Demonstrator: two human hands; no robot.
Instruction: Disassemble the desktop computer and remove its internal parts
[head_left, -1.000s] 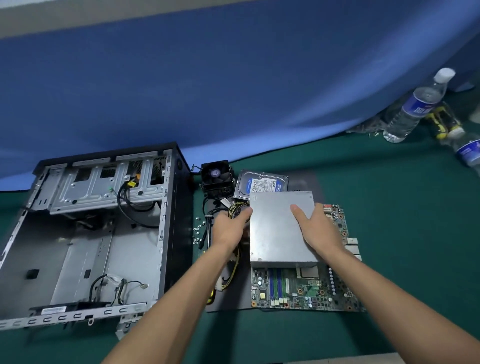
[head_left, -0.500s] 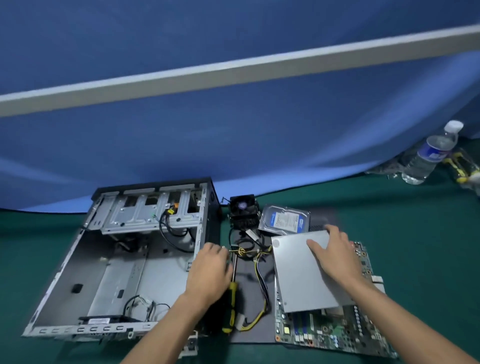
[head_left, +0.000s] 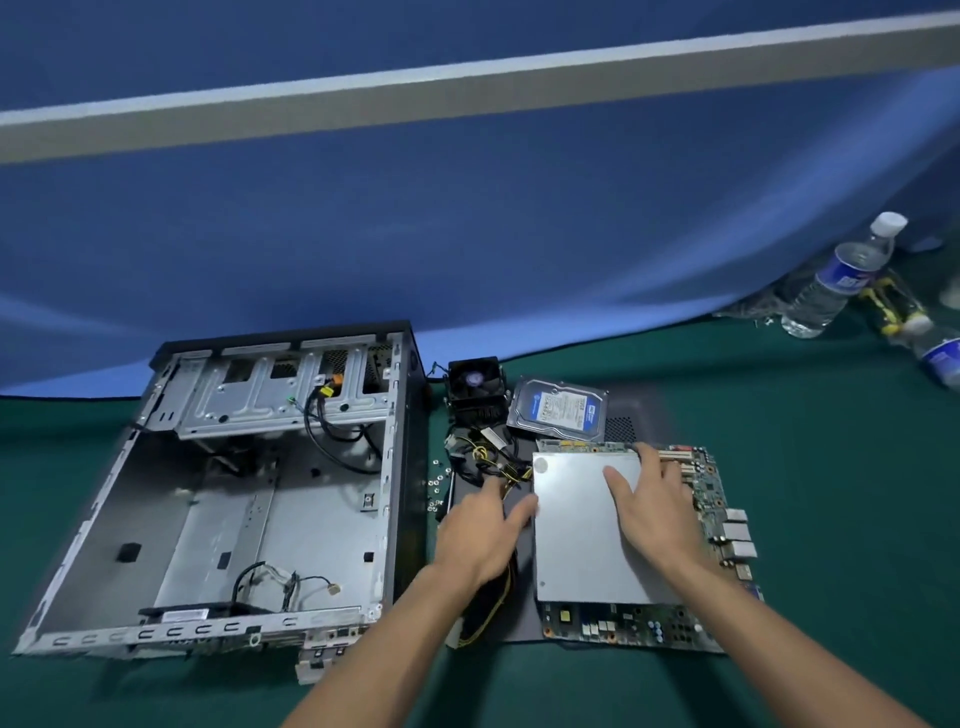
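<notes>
Empty case (head_left: 223, 499) lying open at 9 o'clock on green tabletop (head_left: 831, 493). Removed parts grouped at centre-right: fan (head_left: 475, 387) and drive (head_left: 558, 410) at 12 o'clock, cables (head_left: 493, 462) just below fan, board (head_left: 701, 499) underneath silver PSU (head_left: 582, 535).

PSU resting flat on board, long axis running 12 to 6, directly under right hand, just at 3 o'clock of left hand.

Right hand (head_left: 657, 506) palm down on PSU top, fingers straight and spread, fingertips reaching toward far edge; pressing or steadying, not gripping. Forearm coming in from 5 o'clock.

Left hand (head_left: 480, 525) flat, fingers extended, over cables and dark mat, fingertips touching or just beside PSU left edge; contact not certain. Holding nothing. Forearm from 6 o'clock.

Hands apart, one on each side of PSU left half. Right hand nearer, already on it.

Likely step: settling PSU among removed parts. Case looks mostly stripped, only loose wires left inside.
</notes>
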